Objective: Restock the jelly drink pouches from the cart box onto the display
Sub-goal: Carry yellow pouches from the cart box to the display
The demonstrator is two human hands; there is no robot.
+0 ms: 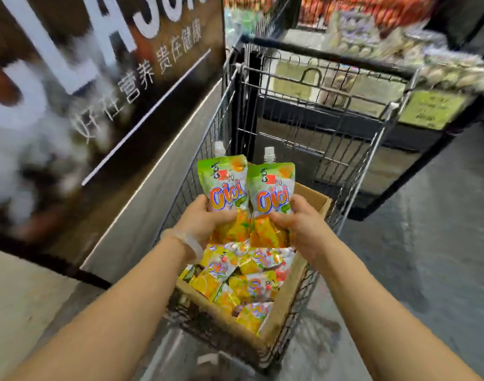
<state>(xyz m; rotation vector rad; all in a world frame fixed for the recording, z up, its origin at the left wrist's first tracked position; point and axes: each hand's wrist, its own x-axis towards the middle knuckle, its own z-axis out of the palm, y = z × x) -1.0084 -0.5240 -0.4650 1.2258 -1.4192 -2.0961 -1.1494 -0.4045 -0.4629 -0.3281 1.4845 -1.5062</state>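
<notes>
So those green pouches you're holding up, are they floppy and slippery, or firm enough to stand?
Probably fairly firm: each pouch stays upright though the left hand and right hand grip only the lower halves. The glossy film likely makes them a bit slippery. Those in the box lie tumbled, so they may tip easily.

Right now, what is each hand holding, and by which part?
The left hand grips one jelly drink pouch by its lower half; the right hand grips another pouch likewise.

grey shop floor (441, 243), dark printed wall panel (98, 78) on left, blurred stocked shelves (400, 42) behind
</notes>
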